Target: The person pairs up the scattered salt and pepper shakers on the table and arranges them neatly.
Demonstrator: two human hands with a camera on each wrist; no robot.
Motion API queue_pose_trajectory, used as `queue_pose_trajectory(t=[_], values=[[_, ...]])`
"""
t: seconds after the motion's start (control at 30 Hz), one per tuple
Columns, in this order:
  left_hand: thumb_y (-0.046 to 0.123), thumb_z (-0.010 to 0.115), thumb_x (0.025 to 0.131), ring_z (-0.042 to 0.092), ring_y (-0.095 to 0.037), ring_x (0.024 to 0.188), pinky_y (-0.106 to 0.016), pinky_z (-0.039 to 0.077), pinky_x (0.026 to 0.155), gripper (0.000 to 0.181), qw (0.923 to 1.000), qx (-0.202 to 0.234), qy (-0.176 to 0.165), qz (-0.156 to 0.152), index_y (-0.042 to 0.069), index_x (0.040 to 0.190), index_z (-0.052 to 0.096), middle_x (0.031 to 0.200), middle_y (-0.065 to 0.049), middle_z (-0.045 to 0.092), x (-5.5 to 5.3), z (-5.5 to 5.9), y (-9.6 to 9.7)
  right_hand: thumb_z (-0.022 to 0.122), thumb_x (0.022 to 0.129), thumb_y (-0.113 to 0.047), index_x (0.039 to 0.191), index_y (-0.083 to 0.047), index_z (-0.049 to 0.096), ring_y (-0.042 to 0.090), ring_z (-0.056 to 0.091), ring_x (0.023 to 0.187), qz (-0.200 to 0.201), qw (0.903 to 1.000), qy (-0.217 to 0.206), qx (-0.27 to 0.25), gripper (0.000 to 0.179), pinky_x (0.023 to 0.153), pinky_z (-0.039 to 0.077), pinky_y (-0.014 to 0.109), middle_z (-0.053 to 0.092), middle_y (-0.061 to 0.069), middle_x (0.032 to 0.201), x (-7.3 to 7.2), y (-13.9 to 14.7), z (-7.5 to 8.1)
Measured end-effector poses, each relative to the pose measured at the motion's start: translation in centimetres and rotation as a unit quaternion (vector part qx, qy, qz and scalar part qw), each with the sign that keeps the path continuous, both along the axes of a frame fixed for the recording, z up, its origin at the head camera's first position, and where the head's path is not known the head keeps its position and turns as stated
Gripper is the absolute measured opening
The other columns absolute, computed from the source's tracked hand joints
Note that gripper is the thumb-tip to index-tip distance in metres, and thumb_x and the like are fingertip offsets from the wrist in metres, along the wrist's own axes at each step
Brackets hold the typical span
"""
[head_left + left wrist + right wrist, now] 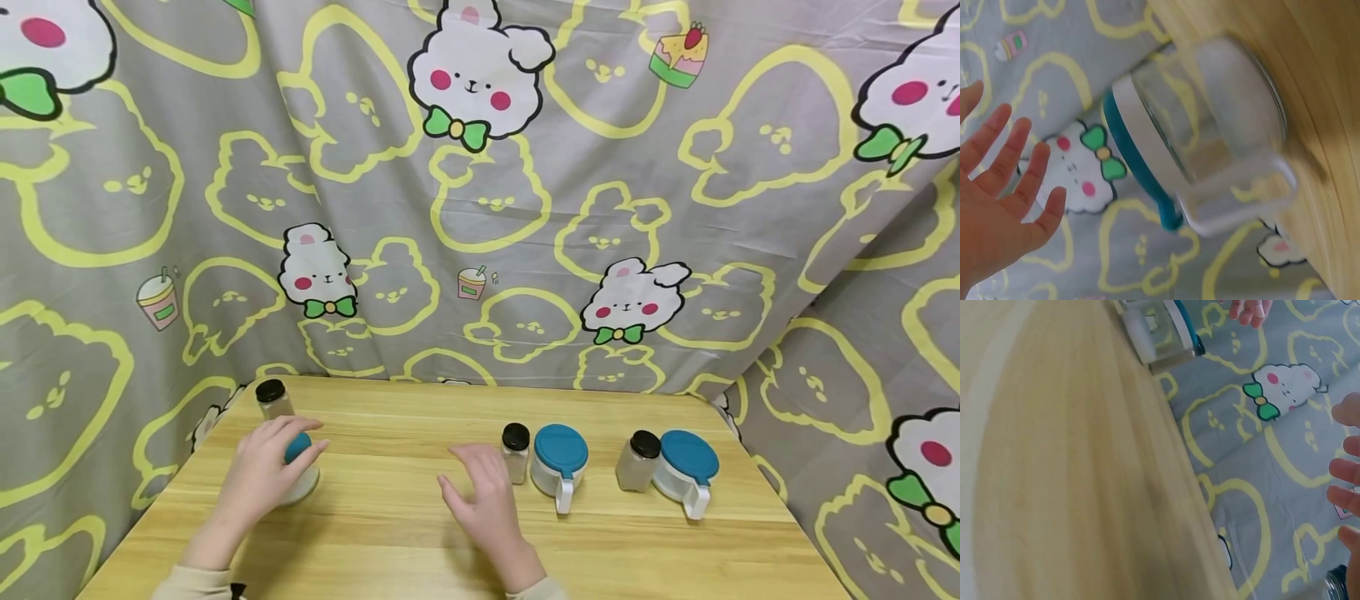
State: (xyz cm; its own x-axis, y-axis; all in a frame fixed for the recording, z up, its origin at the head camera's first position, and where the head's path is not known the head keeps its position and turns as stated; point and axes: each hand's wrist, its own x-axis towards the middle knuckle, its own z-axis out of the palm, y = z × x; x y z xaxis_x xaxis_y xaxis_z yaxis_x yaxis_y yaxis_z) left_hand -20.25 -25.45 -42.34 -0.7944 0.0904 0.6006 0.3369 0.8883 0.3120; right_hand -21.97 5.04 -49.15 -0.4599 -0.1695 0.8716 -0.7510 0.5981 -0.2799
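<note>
My left hand hovers over a clear seasoning jar at the table's left side, hiding much of it. In the left wrist view the jar stands upright, with a teal lid, a white handle and white contents. The fingers there are spread and apart from the lid. Above the middle of the table is my right hand, fingers loosely extended, holding nothing. Just right of it stands a small clear bottle with a black cap; whether the hand touches it I cannot tell.
A second teal-lidded jar is beside that bottle. Farther right, another black-capped bottle adjoins a third teal-lidded jar. One more black-capped bottle stands behind my left hand. Patterned grey cloth hangs behind the wooden table.
</note>
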Motion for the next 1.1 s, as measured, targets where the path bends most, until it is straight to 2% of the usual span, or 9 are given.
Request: queue_pose_trajectory(t=[0.2, 0.37, 0.53, 0.77, 1.1], values=[[0.025, 0.074, 0.086, 0.061, -0.037, 0.105, -0.063, 0.042, 0.084, 0.028, 0.9998, -0.002, -0.018, 0.002, 0.012, 0.111, 0.069, 0.111, -0.010, 0.068, 0.3, 0.6, -2.2, 0.076, 0.081, -0.026, 0.117, -0.012, 0.065, 0.017, 0.063, 0.101, 0.006, 0.9997, -0.015, 0.019, 0.040, 0.091, 0.052, 0.041, 0.068, 0.000, 0.109, 0.2, -1.2, -0.6], [0.028, 0.072, 0.088, 0.057, -0.040, 0.109, -0.062, 0.038, 0.088, 0.029, 0.9996, 0.003, -0.026, 0.007, 0.012, 0.112, 0.068, 0.113, -0.014, 0.068, 0.5, 1.2, -3.8, 0.076, 0.082, -0.033, 0.120, -0.013, 0.063, 0.017, 0.062, 0.106, 0.010, 0.9981, -0.048, 0.038, 0.044, 0.093, 0.052, 0.041, 0.067, -0.001, 0.114, 0.5, -2.5, -0.8], [0.029, 0.072, 0.088, 0.055, -0.042, 0.108, -0.065, 0.036, 0.082, 0.032, 0.9994, 0.006, -0.026, 0.023, 0.009, 0.112, 0.068, 0.113, -0.017, 0.068, 0.5, 1.4, -5.1, 0.075, 0.082, -0.037, 0.123, -0.012, 0.062, 0.017, 0.061, 0.110, 0.028, 0.9964, -0.063, 0.049, 0.049, 0.094, 0.052, 0.042, 0.066, -0.001, 0.117, 0.9, -4.0, -0.7], [0.028, 0.073, 0.087, 0.053, -0.045, 0.105, -0.064, 0.034, 0.080, 0.034, 0.9992, 0.011, -0.017, 0.034, 0.006, 0.112, 0.067, 0.113, -0.020, 0.067, -0.1, 1.4, -6.7, 0.073, 0.084, -0.041, 0.127, -0.012, 0.059, 0.016, 0.060, 0.111, 0.035, 0.9936, -0.089, 0.061, 0.053, 0.093, 0.052, 0.038, 0.064, -0.001, 0.120, 1.3, -6.1, -0.7], [0.029, 0.073, 0.087, 0.054, -0.046, 0.104, -0.065, 0.037, 0.082, 0.037, 0.9990, 0.022, -0.016, 0.034, 0.003, 0.111, 0.067, 0.112, -0.023, 0.066, -1.2, 0.9, -8.4, 0.070, 0.086, -0.045, 0.130, -0.014, 0.056, 0.014, 0.058, 0.111, 0.034, 0.9917, -0.098, 0.075, 0.055, 0.093, 0.050, 0.038, 0.061, -0.002, 0.121, 1.6, -8.9, -0.7]])
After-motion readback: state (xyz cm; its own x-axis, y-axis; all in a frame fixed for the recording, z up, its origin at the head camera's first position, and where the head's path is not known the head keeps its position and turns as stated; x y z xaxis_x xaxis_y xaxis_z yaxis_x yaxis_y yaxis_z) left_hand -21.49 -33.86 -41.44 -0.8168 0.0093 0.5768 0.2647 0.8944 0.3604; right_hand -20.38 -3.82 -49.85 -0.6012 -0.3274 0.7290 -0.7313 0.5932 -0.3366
